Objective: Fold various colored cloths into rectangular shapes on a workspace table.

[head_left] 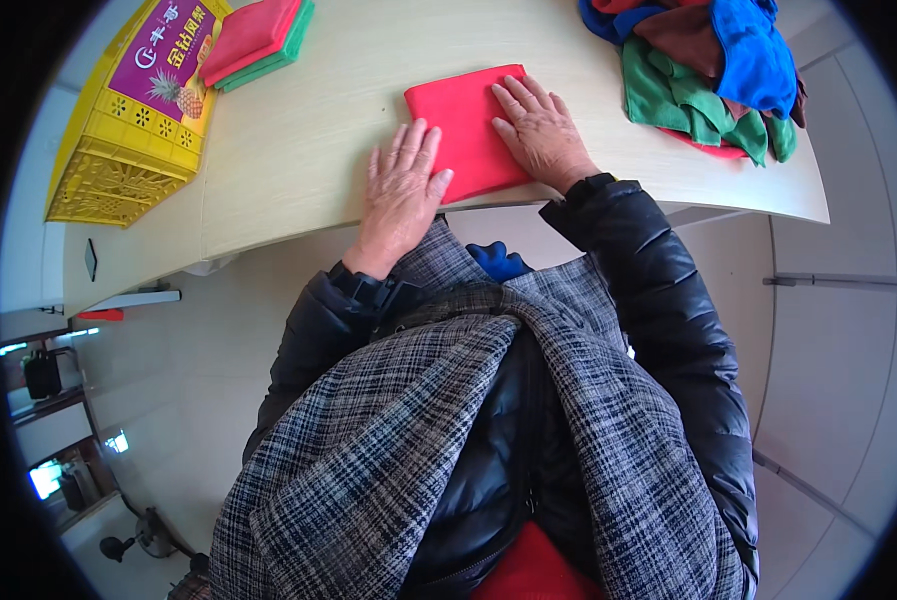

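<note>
A folded red cloth (466,135) lies flat on the pale wooden table, close to its front edge. At the cloth's left side rests my left hand (401,193), fingers stretched out and spread, the fingertips and thumb at its edge. My right hand (546,133) lies flat across the cloth's right side, its fingers extended and pointing away from me. Neither hand grips anything. Part of the cloth is hidden beneath my hands.
A loose heap of blue, green, brown and red cloths (713,75) sits at the table's right end. Folded red and green cloths (258,45) are stacked at the far left, beside a yellow plastic crate (133,140) with a purple label. The table's front edge (298,228) curves before me.
</note>
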### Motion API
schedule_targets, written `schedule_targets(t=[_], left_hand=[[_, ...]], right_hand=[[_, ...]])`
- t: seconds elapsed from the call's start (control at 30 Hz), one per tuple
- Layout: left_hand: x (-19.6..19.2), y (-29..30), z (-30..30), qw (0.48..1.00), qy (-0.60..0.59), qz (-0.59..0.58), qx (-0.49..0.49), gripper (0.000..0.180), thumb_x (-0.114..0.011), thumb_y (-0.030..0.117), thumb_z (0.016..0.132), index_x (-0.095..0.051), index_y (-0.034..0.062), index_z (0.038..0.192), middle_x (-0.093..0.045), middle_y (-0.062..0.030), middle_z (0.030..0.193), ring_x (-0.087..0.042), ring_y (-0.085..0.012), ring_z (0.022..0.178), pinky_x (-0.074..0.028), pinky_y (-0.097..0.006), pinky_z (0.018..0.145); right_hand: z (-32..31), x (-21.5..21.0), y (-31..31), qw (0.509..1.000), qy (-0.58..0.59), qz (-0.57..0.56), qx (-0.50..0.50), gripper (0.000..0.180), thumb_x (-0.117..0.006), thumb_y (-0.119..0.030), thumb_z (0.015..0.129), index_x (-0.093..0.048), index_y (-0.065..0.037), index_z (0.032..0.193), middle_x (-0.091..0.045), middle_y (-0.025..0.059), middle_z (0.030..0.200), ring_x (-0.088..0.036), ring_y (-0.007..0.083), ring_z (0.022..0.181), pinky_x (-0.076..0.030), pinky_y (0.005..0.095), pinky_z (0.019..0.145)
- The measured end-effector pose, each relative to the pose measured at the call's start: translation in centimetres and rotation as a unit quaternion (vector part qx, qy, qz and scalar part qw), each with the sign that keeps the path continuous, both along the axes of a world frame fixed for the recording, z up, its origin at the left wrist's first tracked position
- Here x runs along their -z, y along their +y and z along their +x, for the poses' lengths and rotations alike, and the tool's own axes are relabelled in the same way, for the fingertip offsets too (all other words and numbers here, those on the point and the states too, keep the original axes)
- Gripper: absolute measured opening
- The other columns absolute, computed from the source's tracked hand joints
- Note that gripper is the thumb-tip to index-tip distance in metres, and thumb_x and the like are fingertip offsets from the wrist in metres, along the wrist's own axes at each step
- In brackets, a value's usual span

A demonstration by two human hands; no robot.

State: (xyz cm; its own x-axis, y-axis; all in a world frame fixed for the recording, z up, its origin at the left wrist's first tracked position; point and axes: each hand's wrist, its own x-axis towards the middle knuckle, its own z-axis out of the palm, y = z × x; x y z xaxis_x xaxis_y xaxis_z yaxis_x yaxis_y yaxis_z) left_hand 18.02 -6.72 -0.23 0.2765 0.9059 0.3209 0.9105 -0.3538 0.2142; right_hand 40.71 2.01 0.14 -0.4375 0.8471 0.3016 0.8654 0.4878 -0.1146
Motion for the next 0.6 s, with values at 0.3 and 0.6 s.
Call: schedule_targets(t=[0.3, 0.6], left_hand=[[-1.8, 2.3, 1.4, 0.997, -0.054, 0.058, 0.019, 0.060, -0.048, 0.041, 0.103, -0.043, 0.0031, 0.149, -0.040, -0.0164, 0.156, -0.032, -0.0334, 0.147, -0.024, -0.054, 0.119], [0.9, 3.1, 3.2, 0.999, -0.009, 0.038, 0.022, 0.064, -0.048, 0.046, 0.102, -0.042, 0.0035, 0.150, -0.035, -0.0165, 0.158, -0.027, -0.0334, 0.149, -0.024, -0.054, 0.119]], right_hand=[[-1.8, -1.2, -1.0, 1.000, 0.006, -0.001, 0.000, 0.054, -0.041, -0.039, 0.106, -0.042, -0.011, 0.151, -0.040, 0.0116, 0.158, -0.031, 0.0315, 0.148, -0.021, 0.0492, 0.123], [-2.1, 0.8, -1.5, 1.000, 0.021, 0.007, -0.017, 0.060, -0.042, -0.046, 0.104, -0.041, -0.010, 0.152, -0.037, 0.0122, 0.159, -0.030, 0.0308, 0.149, -0.020, 0.0476, 0.123]])
